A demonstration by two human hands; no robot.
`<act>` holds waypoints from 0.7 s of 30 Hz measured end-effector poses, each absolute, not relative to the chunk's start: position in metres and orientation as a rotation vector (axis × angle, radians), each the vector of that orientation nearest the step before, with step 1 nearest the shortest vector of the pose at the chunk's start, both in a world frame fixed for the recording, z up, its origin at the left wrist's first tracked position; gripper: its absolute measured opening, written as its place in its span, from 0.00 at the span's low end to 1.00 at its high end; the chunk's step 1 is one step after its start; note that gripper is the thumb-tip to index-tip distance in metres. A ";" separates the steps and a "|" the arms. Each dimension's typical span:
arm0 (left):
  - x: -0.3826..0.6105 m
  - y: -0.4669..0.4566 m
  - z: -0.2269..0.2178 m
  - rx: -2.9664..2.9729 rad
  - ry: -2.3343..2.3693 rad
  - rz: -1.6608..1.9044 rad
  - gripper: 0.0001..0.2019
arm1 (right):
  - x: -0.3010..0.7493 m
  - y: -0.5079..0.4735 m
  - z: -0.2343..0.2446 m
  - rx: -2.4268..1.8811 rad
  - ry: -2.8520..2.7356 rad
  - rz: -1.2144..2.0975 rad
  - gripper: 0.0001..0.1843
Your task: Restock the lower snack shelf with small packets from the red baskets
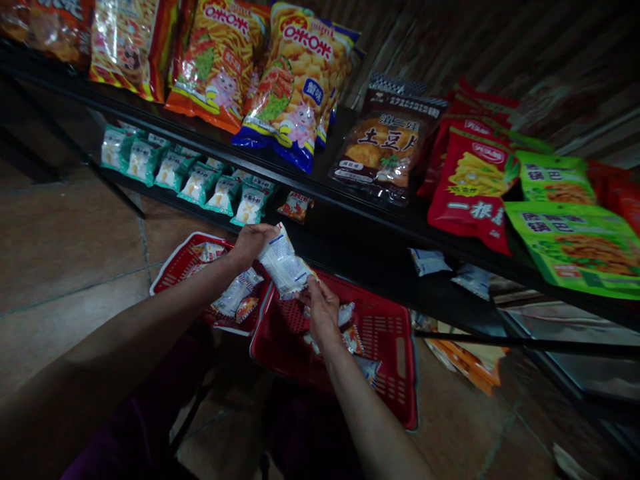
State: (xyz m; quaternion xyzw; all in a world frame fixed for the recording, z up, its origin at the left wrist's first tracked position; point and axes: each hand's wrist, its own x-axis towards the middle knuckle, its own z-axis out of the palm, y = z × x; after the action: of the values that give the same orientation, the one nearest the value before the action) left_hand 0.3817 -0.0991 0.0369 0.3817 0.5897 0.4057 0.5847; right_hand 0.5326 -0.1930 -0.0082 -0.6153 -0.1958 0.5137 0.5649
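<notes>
Between my two hands is a small white snack packet [283, 261], its printed back turned up toward me. My left hand [251, 241] pinches its upper left end, and my right hand [323, 308] grips the lower right corner. Beneath them stands a red plastic basket [387, 333] with a few small packets lying in it, partly hidden by my right forearm. A second red basket [173, 267] sits to the left, with several packets inside, including a whitish one [239, 292]; my left forearm covers part of it.
On the lower black shelf are rows of small green-and-white packets [173, 167], a small red packet [296, 207] and a pale packet [429, 261]. The upper shelf [200, 143] carries large snack bags, such as a yellow-and-blue one [295, 87]. An orange wrapper [477, 363] lies low on the right.
</notes>
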 end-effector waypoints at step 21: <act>0.377 -0.095 0.032 0.809 1.369 0.840 0.07 | 0.530 -0.195 -0.001 -1.395 -0.353 1.197 0.14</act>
State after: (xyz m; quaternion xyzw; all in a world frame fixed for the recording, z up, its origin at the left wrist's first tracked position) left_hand 0.3771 -0.0952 0.0323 0.3521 0.5960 0.3657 0.6222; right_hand 0.5298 -0.1945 -0.0009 -0.6001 -0.1520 0.5150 0.5929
